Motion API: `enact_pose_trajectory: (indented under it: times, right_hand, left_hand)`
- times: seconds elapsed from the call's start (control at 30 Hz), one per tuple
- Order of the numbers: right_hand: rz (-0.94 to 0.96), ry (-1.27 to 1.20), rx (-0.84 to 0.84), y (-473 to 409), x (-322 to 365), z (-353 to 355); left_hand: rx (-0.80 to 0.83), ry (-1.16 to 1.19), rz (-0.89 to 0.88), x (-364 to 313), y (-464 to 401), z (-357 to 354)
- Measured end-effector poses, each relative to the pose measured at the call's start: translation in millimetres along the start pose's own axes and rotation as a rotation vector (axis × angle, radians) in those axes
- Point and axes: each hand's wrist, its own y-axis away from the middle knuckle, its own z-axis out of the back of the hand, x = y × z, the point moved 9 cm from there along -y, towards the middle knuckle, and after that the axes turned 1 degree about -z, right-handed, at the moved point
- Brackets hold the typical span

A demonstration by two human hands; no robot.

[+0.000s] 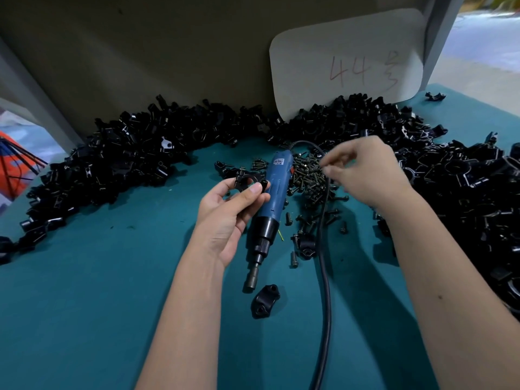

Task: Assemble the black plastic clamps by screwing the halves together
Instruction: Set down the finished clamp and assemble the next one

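Left hand [225, 212] pinches a black clamp [249, 183] between thumb and fingers, holding it above the middle of the teal tabletop [84, 305]. Right hand [368, 170] reaches over a heap of dark screws [308, 175], fingertips drawn together; whether they grip a screw cannot be told through the blur. Between the hands lies a blue electric screwdriver [274, 198], its black cord [325, 277] trailing to the near edge. One clamp half [265, 304] sits by the tool's tip. Piles of black clamp parts [126, 161] line the far edge, beneath a white card [346, 63].
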Motion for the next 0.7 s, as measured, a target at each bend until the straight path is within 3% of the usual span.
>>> enact_pose_trajectory:
  times: [0.07,0.13,0.37,0.57,0.7]
  right_hand:
    - [0.068,-0.288,0.015,6,19,-7]
    - [0.14,-0.408,0.059,11,35,-17]
    - [0.264,-0.461,0.093,17,54,-47]
    - [0.265,-0.463,0.129,19,53,-57]
    - [0.203,-0.593,0.209,18,48,-64]
  left_hand:
    - [0.015,0.01,0.007,1,1,-2]
    - [0.023,0.024,0.015,1,1,-2]
    - [0.072,0.022,0.041,3,-1,-2]
    - [0.113,0.002,0.05,6,-3,-3]
    - [0.106,0.07,0.088,9,-2,-4]
